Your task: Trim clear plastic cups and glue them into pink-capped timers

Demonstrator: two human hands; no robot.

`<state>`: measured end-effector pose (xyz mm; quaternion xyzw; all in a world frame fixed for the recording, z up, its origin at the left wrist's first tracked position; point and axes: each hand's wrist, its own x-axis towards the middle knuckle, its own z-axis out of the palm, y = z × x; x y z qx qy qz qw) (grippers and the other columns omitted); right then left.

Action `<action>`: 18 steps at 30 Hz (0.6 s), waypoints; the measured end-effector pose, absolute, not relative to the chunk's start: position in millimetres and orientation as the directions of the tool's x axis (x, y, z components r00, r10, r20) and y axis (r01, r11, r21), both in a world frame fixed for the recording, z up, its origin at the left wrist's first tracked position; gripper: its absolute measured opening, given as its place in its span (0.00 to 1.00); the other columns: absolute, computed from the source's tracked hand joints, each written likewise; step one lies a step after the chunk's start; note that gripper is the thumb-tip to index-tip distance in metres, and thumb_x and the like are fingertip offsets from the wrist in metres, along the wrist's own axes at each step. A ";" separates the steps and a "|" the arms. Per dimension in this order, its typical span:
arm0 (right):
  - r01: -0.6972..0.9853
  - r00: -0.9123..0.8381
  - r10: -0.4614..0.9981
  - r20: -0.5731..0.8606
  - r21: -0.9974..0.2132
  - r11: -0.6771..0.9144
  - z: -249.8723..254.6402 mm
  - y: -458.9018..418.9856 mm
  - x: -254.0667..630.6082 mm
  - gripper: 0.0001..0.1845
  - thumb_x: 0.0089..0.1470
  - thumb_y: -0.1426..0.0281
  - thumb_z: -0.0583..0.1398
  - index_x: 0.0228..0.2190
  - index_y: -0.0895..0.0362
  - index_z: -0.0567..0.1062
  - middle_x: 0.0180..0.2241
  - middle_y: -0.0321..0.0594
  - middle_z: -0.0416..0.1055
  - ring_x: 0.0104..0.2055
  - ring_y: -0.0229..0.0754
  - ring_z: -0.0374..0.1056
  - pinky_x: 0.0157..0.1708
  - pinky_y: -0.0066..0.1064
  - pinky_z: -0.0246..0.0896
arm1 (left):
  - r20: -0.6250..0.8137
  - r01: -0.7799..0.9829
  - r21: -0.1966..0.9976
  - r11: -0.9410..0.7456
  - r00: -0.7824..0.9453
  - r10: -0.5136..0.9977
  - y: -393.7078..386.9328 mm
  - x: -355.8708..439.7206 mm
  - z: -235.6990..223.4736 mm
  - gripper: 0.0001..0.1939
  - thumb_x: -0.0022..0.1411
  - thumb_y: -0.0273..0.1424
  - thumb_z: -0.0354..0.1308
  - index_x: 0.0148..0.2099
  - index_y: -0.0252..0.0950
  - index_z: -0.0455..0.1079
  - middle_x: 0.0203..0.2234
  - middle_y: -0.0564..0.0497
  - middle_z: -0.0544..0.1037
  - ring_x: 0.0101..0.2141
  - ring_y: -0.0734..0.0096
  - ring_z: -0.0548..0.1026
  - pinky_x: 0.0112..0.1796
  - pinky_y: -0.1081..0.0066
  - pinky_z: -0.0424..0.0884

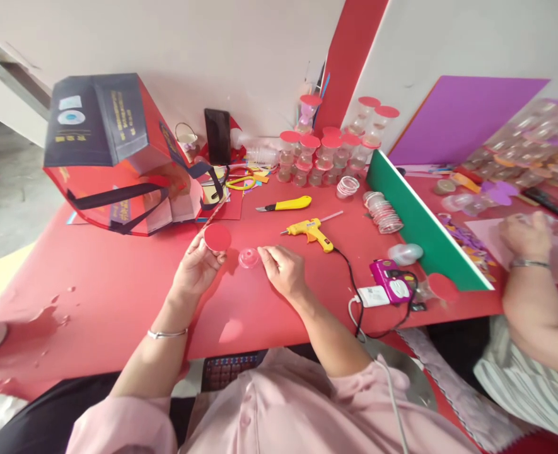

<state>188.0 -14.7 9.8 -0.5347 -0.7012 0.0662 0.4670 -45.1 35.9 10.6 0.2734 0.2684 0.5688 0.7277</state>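
Observation:
My left hand (194,270) grips a flat red disc (217,239) by its edge, a little above the red tabletop (146,277). To the right of it, a small clear round plastic lid (248,258) is at the fingertips of my right hand (285,271). The thumb and forefinger are pinched at the lid's rim, and the other fingers are curled in. Beyond both hands lie a yellow glue gun (311,232) with a black cord and a yellow utility knife (287,203).
A large red and black bag (103,151) stands at the left. Clear cups with red discs (309,144) are stacked at the back. A green divider (420,221) and a purple power adapter (392,282) lie right. Beyond the divider are a co-worker's hands (527,236).

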 end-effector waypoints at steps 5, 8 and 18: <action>0.719 0.092 0.796 0.599 -0.593 0.363 9.4 -7.2 200.5 0.18 0.74 0.61 0.56 0.37 0.55 0.82 0.30 0.41 0.81 0.30 0.39 0.74 0.36 0.31 0.65 | -0.083 -0.698 0.684 0.212 0.214 0.973 34.8 -45.8 13.0 0.22 0.51 0.34 0.81 0.44 0.40 0.75 0.30 0.57 0.81 0.28 0.78 0.79 0.34 0.75 0.79; 0.718 0.078 0.805 0.588 -0.593 0.364 6.9 -6.9 200.6 0.17 0.74 0.61 0.56 0.39 0.55 0.82 0.32 0.42 0.83 0.32 0.40 0.76 0.38 0.31 0.67 | -0.094 -0.704 0.674 0.226 0.222 0.971 31.3 -42.8 18.7 0.21 0.51 0.35 0.80 0.43 0.40 0.76 0.32 0.57 0.81 0.29 0.77 0.80 0.35 0.74 0.80; 0.726 0.033 0.823 0.567 -0.579 0.369 8.4 -9.2 195.4 0.18 0.74 0.60 0.56 0.41 0.54 0.83 0.35 0.42 0.84 0.35 0.41 0.78 0.40 0.33 0.70 | -0.154 -0.659 0.711 0.245 0.194 0.969 26.3 -43.1 25.8 0.17 0.59 0.41 0.72 0.46 0.38 0.79 0.40 0.48 0.83 0.43 0.57 0.85 0.38 0.65 0.83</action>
